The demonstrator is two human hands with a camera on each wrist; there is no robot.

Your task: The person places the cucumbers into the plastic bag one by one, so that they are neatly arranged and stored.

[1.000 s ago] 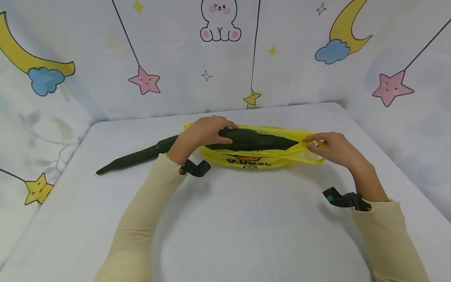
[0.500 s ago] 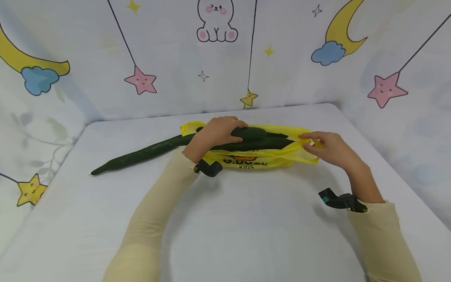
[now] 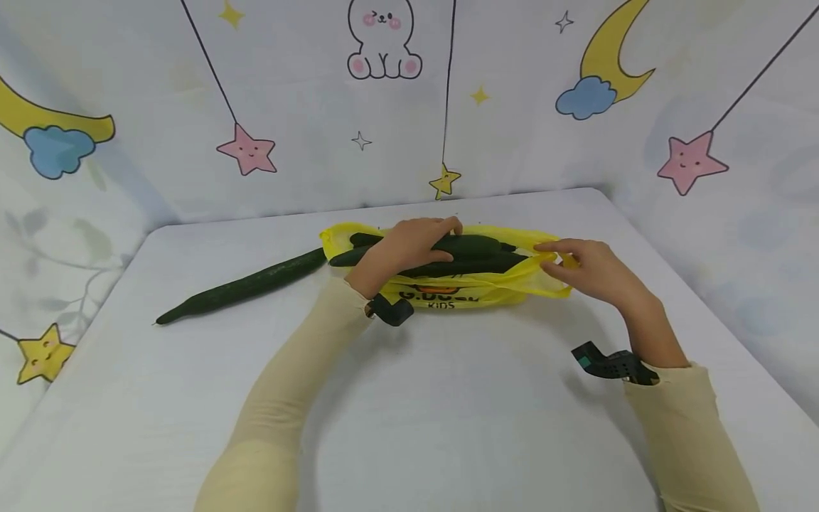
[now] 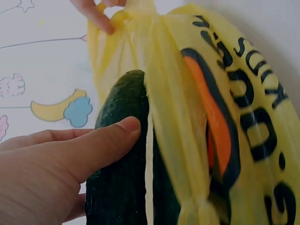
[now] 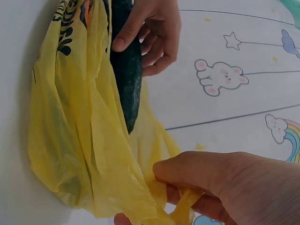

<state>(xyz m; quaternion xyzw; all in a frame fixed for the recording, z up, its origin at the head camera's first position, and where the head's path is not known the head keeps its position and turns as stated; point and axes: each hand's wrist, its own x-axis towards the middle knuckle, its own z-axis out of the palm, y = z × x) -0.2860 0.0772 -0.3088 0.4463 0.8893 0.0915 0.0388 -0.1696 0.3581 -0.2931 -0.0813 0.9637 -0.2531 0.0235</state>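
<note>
My left hand (image 3: pixel 411 249) grips a dark green cucumber (image 3: pixel 475 247) from above, over the opening of a yellow plastic bag (image 3: pixel 495 295). In the left wrist view, the thumb presses along the side of this cucumber (image 4: pixel 117 183), and its far end lies inside the bag. At least one more cucumber (image 3: pixel 493 267) lies alongside in the bag, partly covered by plastic. My right hand (image 3: pixel 595 267) pinches the yellow handle at the bag's right end. The right wrist view shows the thumb and fingers holding the thin plastic (image 5: pixel 185 206).
Another long cucumber (image 3: pixel 249 286) lies loose on the white tabletop (image 3: pixel 473 405), left of the bag, its right end near the bag's left edge. A cloth backdrop (image 3: pixel 307 85) with stars and moons rises behind the table.
My left hand has slid rightward along the bag with the cucumber, which now lies further in. The right hand keeps its hold on the handle. The head view has shifted slightly.
</note>
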